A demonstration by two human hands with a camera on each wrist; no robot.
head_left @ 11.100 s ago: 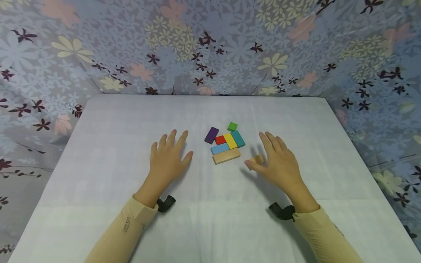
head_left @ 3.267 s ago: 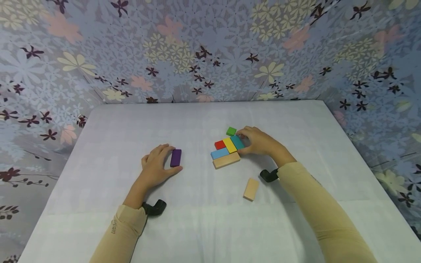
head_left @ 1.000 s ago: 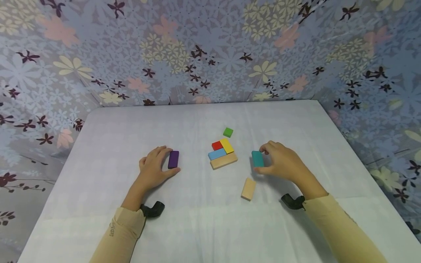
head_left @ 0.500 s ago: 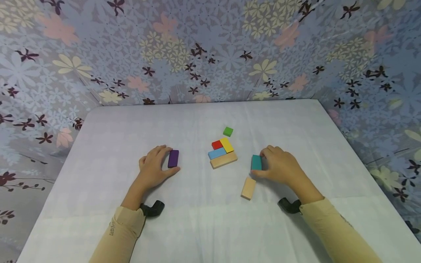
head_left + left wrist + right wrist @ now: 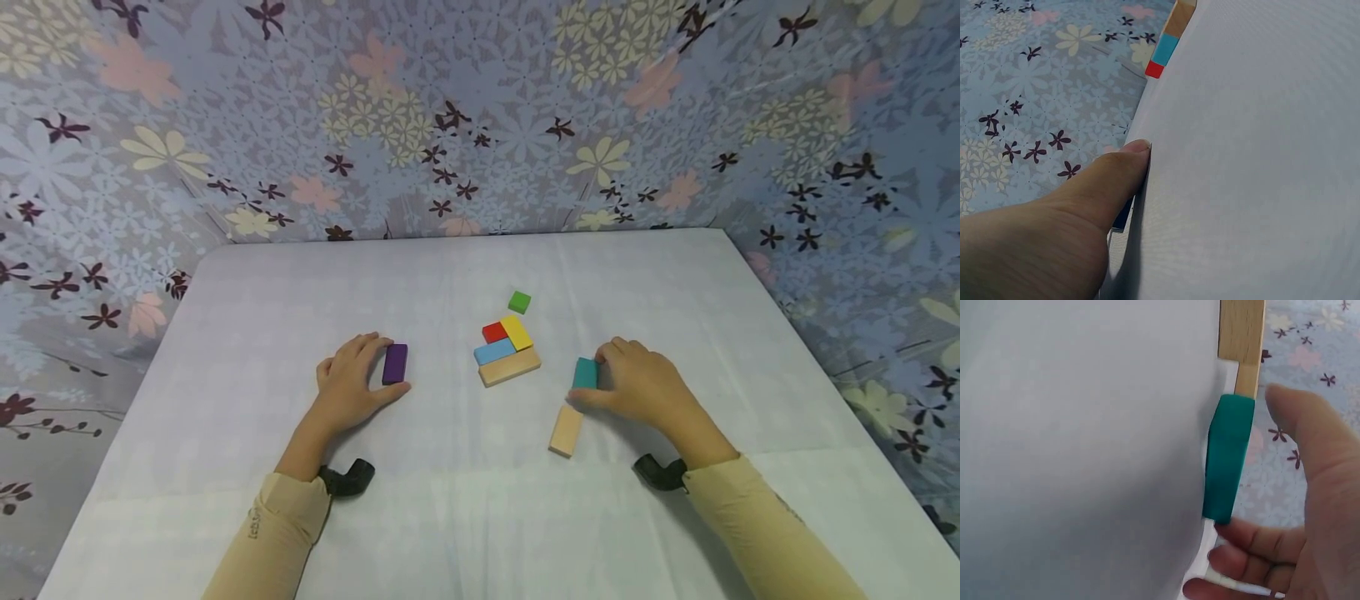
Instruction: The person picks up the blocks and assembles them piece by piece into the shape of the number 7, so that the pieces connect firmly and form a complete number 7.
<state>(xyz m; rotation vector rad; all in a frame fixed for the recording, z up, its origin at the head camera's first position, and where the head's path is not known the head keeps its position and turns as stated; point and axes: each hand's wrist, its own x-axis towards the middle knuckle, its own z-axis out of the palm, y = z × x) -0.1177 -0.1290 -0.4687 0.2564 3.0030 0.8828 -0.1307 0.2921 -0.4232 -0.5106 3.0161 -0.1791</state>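
In the head view, my left hand (image 5: 348, 379) holds the purple block (image 5: 395, 364) by its ends, fingers at the far end and thumb at the near one. The left wrist view shows only a dark sliver of this block (image 5: 1122, 217) behind the thumb. My right hand (image 5: 641, 379) is around the teal block (image 5: 585, 373) on the table. Its fingertips touch the far end; in the right wrist view the thumb lies beside the other end of the teal block (image 5: 1229, 459), seemingly slightly apart. Just nearer the person lies a short plain wooden block (image 5: 566, 431).
Between the hands, a red block (image 5: 495, 332), a yellow block (image 5: 517, 332), a light blue block (image 5: 495, 352) and a long plain wooden block (image 5: 510, 367) lie close together. A green block (image 5: 520, 302) sits behind them. Patterned cloth (image 5: 450, 125) hangs behind the white-covered table (image 5: 450, 517).
The right hand has taken the teal block from the group, moved it right, then brought it down near the short wooden block. Earlier the purple block went left; the left hand now stays still.
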